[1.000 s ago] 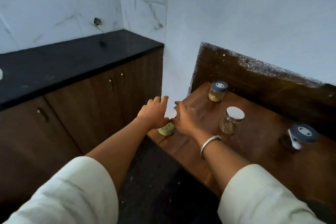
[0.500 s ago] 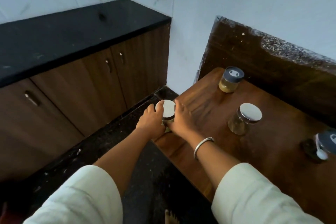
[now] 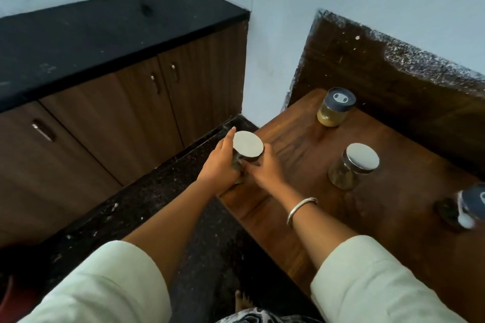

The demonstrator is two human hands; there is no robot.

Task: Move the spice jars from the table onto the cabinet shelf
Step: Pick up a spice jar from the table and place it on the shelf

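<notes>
Two hands clasp a spice jar at the near corner of a wooden table.

The silver-lidded jar (image 3: 248, 148) sits upright between the left hand (image 3: 219, 165) and the right hand (image 3: 263, 169), both wrapped around its glass body below the lid, at the corner of the wooden table (image 3: 301, 144). Beyond the right hand stand a second silver-lidded jar (image 3: 353, 166), a dark-lidded jar of yellow powder (image 3: 336, 107) farther back near the wall, and a blurred dark-lidded jar (image 3: 467, 207) far out at the table's right edge. Left of the left hand run brown cabinet doors (image 3: 118, 123) under a black countertop (image 3: 105, 31), with white marbled tiles behind. Compared with half a second ago, the grip looks unchanged; the view has tilted further down.
</notes>
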